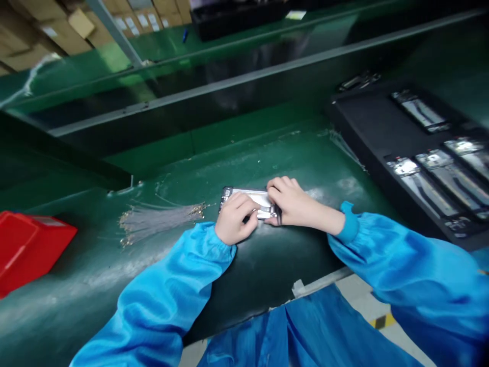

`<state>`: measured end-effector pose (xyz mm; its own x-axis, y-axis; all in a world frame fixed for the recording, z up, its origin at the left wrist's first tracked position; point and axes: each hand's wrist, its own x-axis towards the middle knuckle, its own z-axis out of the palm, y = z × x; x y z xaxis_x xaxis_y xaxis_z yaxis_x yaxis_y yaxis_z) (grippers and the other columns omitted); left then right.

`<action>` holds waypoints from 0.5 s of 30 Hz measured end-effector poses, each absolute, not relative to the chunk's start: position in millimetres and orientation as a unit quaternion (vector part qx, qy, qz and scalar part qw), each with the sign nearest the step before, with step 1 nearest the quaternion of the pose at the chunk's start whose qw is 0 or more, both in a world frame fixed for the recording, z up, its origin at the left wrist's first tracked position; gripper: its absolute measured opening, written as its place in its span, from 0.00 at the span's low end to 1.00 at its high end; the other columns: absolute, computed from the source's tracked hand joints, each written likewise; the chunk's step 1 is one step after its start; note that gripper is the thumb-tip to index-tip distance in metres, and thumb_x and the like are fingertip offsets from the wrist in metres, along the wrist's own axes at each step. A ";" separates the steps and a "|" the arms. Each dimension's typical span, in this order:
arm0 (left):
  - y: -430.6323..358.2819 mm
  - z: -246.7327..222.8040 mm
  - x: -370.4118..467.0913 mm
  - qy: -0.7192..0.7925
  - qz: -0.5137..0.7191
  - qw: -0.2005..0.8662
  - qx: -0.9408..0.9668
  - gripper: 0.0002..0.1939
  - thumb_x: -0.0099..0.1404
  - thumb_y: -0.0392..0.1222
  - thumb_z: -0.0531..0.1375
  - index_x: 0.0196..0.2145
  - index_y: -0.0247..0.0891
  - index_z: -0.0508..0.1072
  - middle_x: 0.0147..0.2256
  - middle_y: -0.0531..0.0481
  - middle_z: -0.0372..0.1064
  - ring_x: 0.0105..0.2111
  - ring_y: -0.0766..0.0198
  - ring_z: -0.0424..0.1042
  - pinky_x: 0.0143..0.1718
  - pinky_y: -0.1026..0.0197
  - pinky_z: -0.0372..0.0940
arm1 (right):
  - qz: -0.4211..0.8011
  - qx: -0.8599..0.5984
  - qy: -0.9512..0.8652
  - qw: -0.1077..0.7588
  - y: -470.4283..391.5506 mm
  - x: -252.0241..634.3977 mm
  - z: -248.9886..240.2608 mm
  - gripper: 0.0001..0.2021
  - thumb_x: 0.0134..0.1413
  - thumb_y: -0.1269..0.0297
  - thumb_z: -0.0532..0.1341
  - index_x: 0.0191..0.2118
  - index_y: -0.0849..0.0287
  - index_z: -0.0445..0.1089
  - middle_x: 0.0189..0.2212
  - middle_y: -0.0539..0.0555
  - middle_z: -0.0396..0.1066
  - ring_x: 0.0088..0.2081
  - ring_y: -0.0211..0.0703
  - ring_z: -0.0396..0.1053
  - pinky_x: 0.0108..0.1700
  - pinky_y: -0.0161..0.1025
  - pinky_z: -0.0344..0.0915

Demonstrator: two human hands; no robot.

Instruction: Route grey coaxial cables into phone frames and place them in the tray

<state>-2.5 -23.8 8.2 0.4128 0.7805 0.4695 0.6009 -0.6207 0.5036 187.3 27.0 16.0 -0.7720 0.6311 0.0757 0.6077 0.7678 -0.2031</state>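
Note:
A phone frame [250, 194], silvery inside with dark ends, lies on the green bench in front of me. My right hand [287, 202] grips its right end, the thumb at the near edge and the fingers over the far edge. Over the left part of the frame, my left hand [237, 218] is closed, thumb and forefinger bent close together at the inside of the frame. Whatever is between those fingertips is too small to make out. Left of the hands lies a bundle of thin grey cables [162, 221] with small gold-coloured ends.
A black tray [367, 122] at right holds several similar phone frames [422, 112]. At far left stands a red bin [34, 250]. A metal-edged shelf [229, 84] crosses behind the bench, with cardboard boxes [64, 33] beyond. Loose thin strands [347, 149] lie beside the tray.

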 end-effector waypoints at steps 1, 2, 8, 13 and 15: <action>-24.7 8.6 -2.7 0.420 0.350 0.127 0.828 0.06 0.58 0.34 0.51 0.29 0.36 0.67 0.27 0.48 0.64 0.30 0.64 0.62 0.33 0.60 0.61 | 0.060 -0.342 -0.935 0.072 33.2 181.5 16.3 0.22 0.45 0.47 0.58 0.37 0.61 0.62 0.43 0.61 0.60 0.41 0.52 0.55 0.39 0.44 0.53; -25.5 8.7 -3.1 0.423 0.349 0.127 0.827 0.06 0.59 0.34 0.51 0.30 0.36 0.67 0.28 0.48 0.65 0.30 0.64 0.63 0.33 0.60 0.61 | 0.036 -0.366 -0.927 0.076 43.0 175.3 17.9 0.21 0.46 0.49 0.57 0.40 0.62 0.61 0.43 0.61 0.60 0.42 0.52 0.55 0.40 0.44 0.54; -28.1 4.9 -12.2 0.439 0.311 0.114 0.835 0.06 0.61 0.34 0.50 0.32 0.37 0.66 0.29 0.48 0.65 0.31 0.63 0.64 0.34 0.59 0.62 | -0.095 -0.598 -0.790 0.090 139.3 196.6 47.8 0.14 0.57 0.63 0.48 0.47 0.64 0.59 0.47 0.63 0.58 0.46 0.50 0.55 0.44 0.43 0.54; -29.6 20.4 -44.1 0.500 0.149 0.037 0.852 0.09 0.62 0.40 0.49 0.36 0.39 0.67 0.35 0.46 0.66 0.35 0.59 0.64 0.37 0.56 0.61 | -0.087 -0.741 -0.663 0.058 172.2 316.0 65.6 0.16 0.56 0.67 0.49 0.48 0.72 0.59 0.45 0.72 0.60 0.45 0.54 0.58 0.40 0.45 0.55; -28.0 30.2 -63.1 0.544 0.072 0.005 0.836 0.11 0.61 0.43 0.50 0.38 0.39 0.68 0.37 0.44 0.65 0.37 0.55 0.64 0.36 0.54 0.60 | -0.071 -0.786 -0.613 0.039 172.0 367.2 66.5 0.17 0.56 0.68 0.49 0.48 0.75 0.59 0.44 0.75 0.61 0.45 0.55 0.59 0.41 0.45 0.54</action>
<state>-63.1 -28.0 30.2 0.3983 0.9099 0.1156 0.9085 -0.4087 0.0867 367.2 172.0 66.5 0.2373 0.9583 0.1591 0.9694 -0.2442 0.0253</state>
